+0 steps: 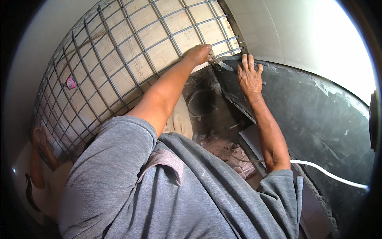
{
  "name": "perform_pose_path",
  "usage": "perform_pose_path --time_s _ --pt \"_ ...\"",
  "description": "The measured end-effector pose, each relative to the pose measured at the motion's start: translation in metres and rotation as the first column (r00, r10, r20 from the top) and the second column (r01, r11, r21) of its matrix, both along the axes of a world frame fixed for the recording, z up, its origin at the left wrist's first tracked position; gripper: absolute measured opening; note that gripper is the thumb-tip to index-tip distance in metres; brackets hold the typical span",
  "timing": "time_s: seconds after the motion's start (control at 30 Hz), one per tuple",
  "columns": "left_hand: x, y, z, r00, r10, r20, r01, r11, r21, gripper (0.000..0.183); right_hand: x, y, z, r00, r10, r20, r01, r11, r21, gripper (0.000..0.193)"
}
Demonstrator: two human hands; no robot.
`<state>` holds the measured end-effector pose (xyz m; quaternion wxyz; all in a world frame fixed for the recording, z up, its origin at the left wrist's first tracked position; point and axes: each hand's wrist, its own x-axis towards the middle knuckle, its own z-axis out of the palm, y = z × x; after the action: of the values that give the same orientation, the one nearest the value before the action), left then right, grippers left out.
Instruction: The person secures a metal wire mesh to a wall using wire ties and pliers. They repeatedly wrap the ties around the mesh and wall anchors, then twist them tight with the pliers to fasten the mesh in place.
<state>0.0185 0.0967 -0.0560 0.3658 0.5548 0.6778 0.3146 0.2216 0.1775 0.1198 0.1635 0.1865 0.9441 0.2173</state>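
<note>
A grid of steel reinforcing bars (116,46) lies over pale boards (153,34). At its near right corner my left hand (199,54) is closed, its fingertips at a small tangle of thin wire (217,60). What sits inside those fingers is hidden. My right hand (250,79) lies with fingers stretched over the edge of a black slab (302,103), beside the end of a short grey bar (229,67). Its palm faces down, and no object shows in it.
Another person's hands (39,135) touch the grid's far left end. A small pink container (71,83) sits among the bars. Below the corner, a dark gap holds a round black opening (202,102) and rubble (227,151). A white cable (326,172) crosses the slab.
</note>
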Motion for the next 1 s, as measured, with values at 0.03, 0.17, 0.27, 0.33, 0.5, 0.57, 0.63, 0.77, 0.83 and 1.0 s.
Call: perform_pose_path --time_s 0.03,0.17,0.27,0.33,0.5,0.57,0.63,0.77,0.83,1.0 --pt "0.000 0.000 0.000 1.000 -0.009 0.003 0.009 1.000 0.002 0.015 -0.001 0.001 0.004 1.000 0.007 0.005 -0.007 1.000 -0.020 0.024" --pt "-0.005 0.003 -0.008 0.998 -0.057 0.018 0.057 0.998 -0.006 0.018 -0.003 0.013 0.007 0.978 0.166 -0.128 -0.176 0.982 -0.074 0.018" --pt "-0.006 0.002 -0.008 0.998 -0.059 0.004 0.059 0.998 0.007 0.019 -0.021 0.014 0.019 0.980 0.191 -0.052 -0.194 0.980 -0.055 0.015" --pt "-0.006 -0.001 0.012 0.996 -0.084 0.013 0.083 0.995 0.061 0.020 -0.030 0.015 0.022 0.988 0.139 0.070 -0.135 0.989 -0.053 0.021" --pt "-0.004 0.002 -0.005 0.999 -0.043 0.004 0.043 0.999 0.014 0.022 -0.046 0.023 0.020 0.963 -0.041 0.266 0.135 0.928 -0.348 0.020" --pt "-0.006 0.003 -0.004 0.999 -0.052 0.010 0.052 0.999 0.009 0.021 -0.059 0.029 0.019 0.896 -0.112 0.429 0.335 0.804 -0.491 0.019" --pt "-0.007 0.000 0.003 0.998 -0.065 0.002 0.065 0.998 0.025 0.020 -0.089 0.032 0.037 0.731 -0.194 0.655 0.610 0.617 -0.498 0.020" --pt "-0.005 0.000 0.008 0.996 -0.089 -0.008 0.089 0.995 0.047 0.021 -0.072 0.057 0.025 0.521 -0.310 0.796 0.854 0.167 -0.493 0.022" --pt "-0.010 0.001 0.022 0.996 -0.085 -0.005 0.085 0.996 0.015 0.023 -0.049 0.047 0.013 0.581 -0.372 0.723 0.798 0.087 -0.597 0.022" --pt "0.030 -0.030 0.088 0.726 -0.075 -0.683 0.086 0.996 -0.018 0.042 -0.026 0.039 0.001 0.601 -0.453 0.658 0.776 0.135 -0.616 0.017"
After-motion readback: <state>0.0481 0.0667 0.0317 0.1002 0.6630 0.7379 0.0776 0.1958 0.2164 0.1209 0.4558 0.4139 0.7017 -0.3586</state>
